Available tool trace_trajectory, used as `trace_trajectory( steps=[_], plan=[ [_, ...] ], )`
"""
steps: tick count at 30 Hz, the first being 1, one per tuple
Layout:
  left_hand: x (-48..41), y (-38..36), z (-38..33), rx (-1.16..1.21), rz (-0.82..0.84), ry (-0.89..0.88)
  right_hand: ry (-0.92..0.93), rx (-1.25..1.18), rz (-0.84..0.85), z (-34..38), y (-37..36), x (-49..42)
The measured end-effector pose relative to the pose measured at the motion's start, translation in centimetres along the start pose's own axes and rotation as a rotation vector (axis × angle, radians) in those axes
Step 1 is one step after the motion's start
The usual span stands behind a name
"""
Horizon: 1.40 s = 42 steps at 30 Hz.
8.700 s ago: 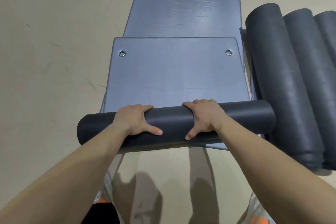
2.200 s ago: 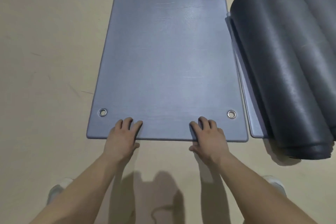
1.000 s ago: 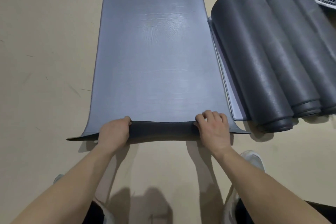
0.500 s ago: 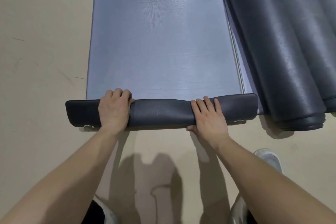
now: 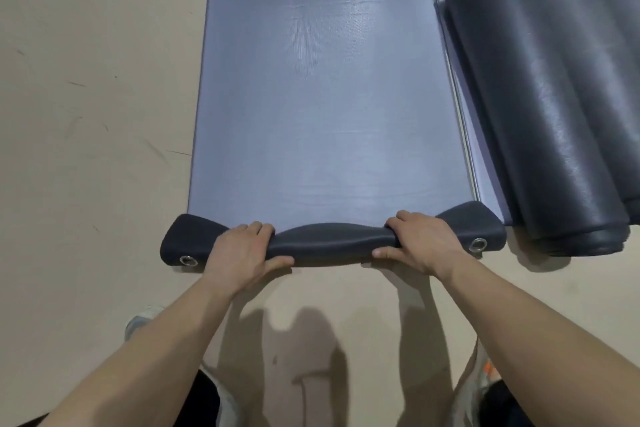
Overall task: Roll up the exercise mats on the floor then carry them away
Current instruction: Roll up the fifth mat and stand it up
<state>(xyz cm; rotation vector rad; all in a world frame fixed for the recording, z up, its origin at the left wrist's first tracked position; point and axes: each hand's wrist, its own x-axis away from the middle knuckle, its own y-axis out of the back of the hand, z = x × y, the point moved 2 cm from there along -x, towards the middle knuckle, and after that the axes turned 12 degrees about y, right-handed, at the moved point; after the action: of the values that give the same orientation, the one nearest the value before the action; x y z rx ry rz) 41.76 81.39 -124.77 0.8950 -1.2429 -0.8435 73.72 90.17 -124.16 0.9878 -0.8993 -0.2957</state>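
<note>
mat point(image 5: 318, 107) flat mid-frame, near end folded into first turn lower centre | left hand point(image 5: 242, 253) + right hand point(image 5: 422, 246) curled round the fold, squeezing to tighten core | rolled mats point(image 5: 540, 97) right

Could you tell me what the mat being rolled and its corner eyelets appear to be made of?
Mat: probably soft foam, matte blue-grey, finely textured; it dents under the left hand and right hand. Eyelets: likely metal, shiny silver rings.
</note>
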Motion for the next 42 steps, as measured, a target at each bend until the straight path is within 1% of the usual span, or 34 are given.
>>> trace_trajectory(
  steps=[2,5,7,8,9,10,11,12,13,14,15,16,17,18,19,20,21,22,23,24,26,28,30,31,32,35,36,38,40,41,42],
  plan=[
    [1.2,0.7,0.2,-0.015,0.12,0.017,-0.001,-0.042,0.091,0.0,-0.2,0.9],
    [2.0,1.2,0.0,0.02,0.268,0.04,-0.037,-0.202,0.19,-0.2,-0.4,1.7],
    [1.5,1.0,-0.1,0.08,0.348,0.078,-0.071,-0.257,0.189,-0.4,0.2,1.9],
    [0.9,1.0,0.1,0.114,0.385,0.103,-0.076,-0.216,0.119,-0.2,0.2,1.9],
    [0.2,1.1,0.3,0.146,0.415,0.124,-0.081,-0.124,-0.029,0.1,0.1,1.9],
    [-0.6,1.3,0.5,0.176,0.446,0.145,-0.081,-0.023,-0.223,0.8,-0.1,2.0],
    [-1.4,1.5,0.6,0.198,0.481,0.166,-0.067,0.058,-0.379,1.9,-0.6,2.4],
    [-2.0,1.7,0.6,0.209,0.511,0.185,-0.039,0.101,-0.462,3.1,-1.5,2.8],
    [-2.6,1.9,0.7,0.201,0.525,0.204,-0.012,0.111,-0.464,4.2,-2.2,3.1],
    [-3.0,2.0,0.6,0.181,0.523,0.228,0.01,0.124,-0.397,4.9,-2.9,3.1],
    [-3.2,2.2,0.4,0.162,0.483,0.253,0.014,0.15,-0.288,4.9,-3.3,2.7],
    [-3.2,2.3,0.0,0.139,0.376,0.273,0.002,0.178,-0.191,4.6,-3.0,2.1],
    [-3.0,2.3,-0.5,0.124,0.196,0.285,-0.009,0.177,-0.106,4.1,-2.2,1.1],
    [-2.4,2.3,-1.3,0.135,-0.021,0.273,-0.011,0.147,-0.043,3.4,-1.3,-0.1],
    [-1.3,1.9,-2.4,0.155,-0.198,0.235,0.001,0.093,-0.003,2.7,-0.1,-1.5],
    [-0.2,1.0,-3.5,0.185,-0.299,0.172,0.012,0.035,0.055,2.1,0.8,-2.8],
    [0.8,0.0,-4.4,0.216,-0.295,0.116,0.022,-0.011,0.106,1.6,1.5,-4.0],
    [1.4,-1.2,-4.9,0.216,-0.224,0.075,0.035,-0.033,0.129,1.2,2.0,-4.7],
    [1.6,-2.2,-4.9,0.179,-0.155,0.031,0.048,-0.018,0.114,1.1,2.0,-5.0],
    [1.4,-2.9,-4.6,0.135,-0.132,-0.015,0.05,0.017,0.074,1.2,1.7,-4.6],
    [0.4,-2.9,-3.6,0.104,-0.101,-0.056,0.023,0.108,-0.06,1.7,0.3,-2.8],
    [-0.8,-1.8,-3.2,0.162,-0.045,-0.095,0.002,0.227,-0.171,2.5,-1.7,-0.9],
    [-1.6,-0.9,-2.9,0.242,0.035,-0.121,-0.019,0.288,-0.228,2.4,-2.9,-0.6],
    [-1.8,-0.6,-2.7,0.264,0.061,-0.126,-0.031,0.276,-0.221,2.2,-2.5,-1.1],
    [-1.8,-0.4,-2.6,0.258,0.049,-0.133,-0.044,0.247,-0.19,2.0,-1.8,-1.8],
    [-1.6,-0.8,-2.3,0.087,-0.13,-0.106,-0.038,0.122,-0.047,1.4,0.4,-3.4],
    [-1.5,-1.1,-2.4,0.055,-0.155,-0.084,-0.033,0.066,0.003,1.2,0.9,-3.6],
    [-1.4,-0.7,-2.6,0.046,-0.121,-0.056,-0.024,-0.026,0.095,1.0,1.7,-3.6],
    [-1.4,0.4,-2.9,0.055,-0.013,-0.053,-0.036,-0.1,0.143,1.4,2.1,-2.8],
    [-1.3,1.1,-2.9,0.061,0.052,-0.054,-0.045,-0.104,0.128,1.7,1.8,-1.9],
    [-1.2,1.8,-3.0,0.067,0.119,-0.054,-0.054,-0.072,0.078,2.1,1.1,-0.8]
  ],
)
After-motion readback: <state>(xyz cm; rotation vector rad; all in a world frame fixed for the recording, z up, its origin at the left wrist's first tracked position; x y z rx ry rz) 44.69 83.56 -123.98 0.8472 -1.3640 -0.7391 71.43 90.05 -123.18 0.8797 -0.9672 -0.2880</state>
